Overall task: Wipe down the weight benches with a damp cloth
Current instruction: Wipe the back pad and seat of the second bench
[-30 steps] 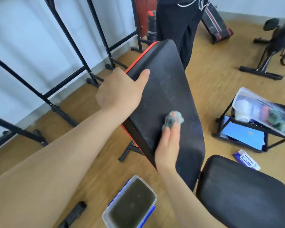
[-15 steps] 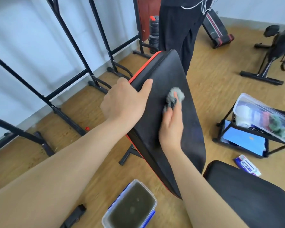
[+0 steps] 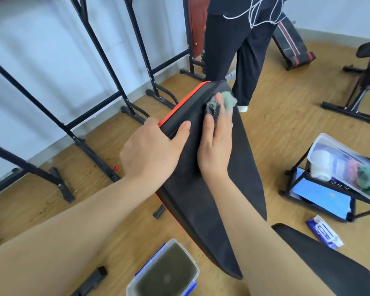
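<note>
While left hand (image 3: 150, 150) steadies backrest (image 3: 233, 167), cloth (image 3: 221, 104) near top.

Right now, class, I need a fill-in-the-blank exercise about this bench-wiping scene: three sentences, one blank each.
1. The right hand presses a crumpled ____ against the black backrest pad.
2. The left hand grips the pad's ____-trimmed edge.
3. The lidless tub of murky water sits on the ____.

Missing words: cloth; red; floor

No readable text anywhere — blue printing on the white wipes packet (image 3: 324, 232) on the floor too blurred to make out, no legible labels, numbers or signs.
</note>
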